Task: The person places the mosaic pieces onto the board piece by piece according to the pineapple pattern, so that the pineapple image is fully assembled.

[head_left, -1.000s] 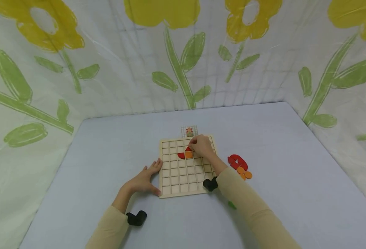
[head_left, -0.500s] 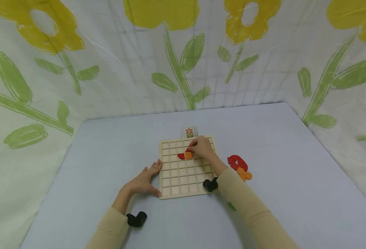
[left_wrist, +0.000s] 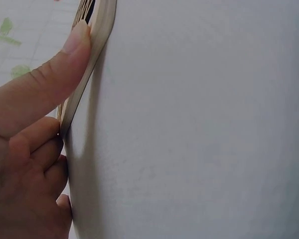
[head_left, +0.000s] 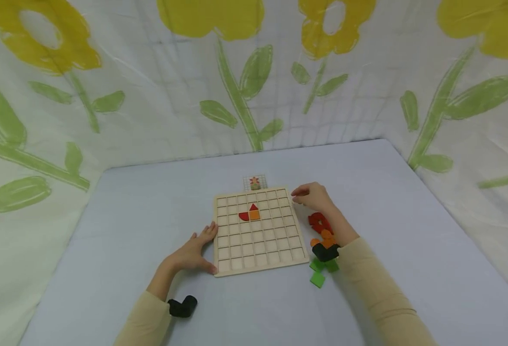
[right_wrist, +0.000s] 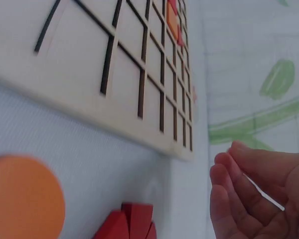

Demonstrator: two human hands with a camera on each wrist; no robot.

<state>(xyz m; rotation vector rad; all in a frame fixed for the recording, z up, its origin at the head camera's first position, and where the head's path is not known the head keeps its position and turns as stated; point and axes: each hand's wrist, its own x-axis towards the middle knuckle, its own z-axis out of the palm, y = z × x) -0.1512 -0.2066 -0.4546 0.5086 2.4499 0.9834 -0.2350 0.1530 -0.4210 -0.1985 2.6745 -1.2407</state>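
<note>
A square wooden grid board (head_left: pixel 254 242) lies on the table. In its upper part sit a red triangle (head_left: pixel 253 207), an orange square (head_left: pixel 254 215) below it, and a red rounded piece (head_left: pixel 243 216) left of the square. My left hand (head_left: pixel 193 252) rests spread along the board's left side, fingertips on the edge and thumb (left_wrist: pixel 74 45) at the near corner. Just past the board's right edge, my right hand (head_left: pixel 314 196) hovers with nothing between thumb and fingers; in the right wrist view its fingers (right_wrist: pixel 222 199) are loosely bent.
Right of the board lie red pieces (head_left: pixel 318 222), orange round pieces (head_left: pixel 326 236) and green squares (head_left: pixel 317 279), partly covered by the right wrist's black camera (head_left: pixel 325 252). A small pattern card (head_left: pixel 254 183) lies behind the board. A flower-printed curtain (head_left: pixel 150 120) hangs at the back.
My right hand has let go of the red triangle, leaving it above the orange square, and has moved right off the board. My left hand stays at the board's edge. The head view has shifted slightly.
</note>
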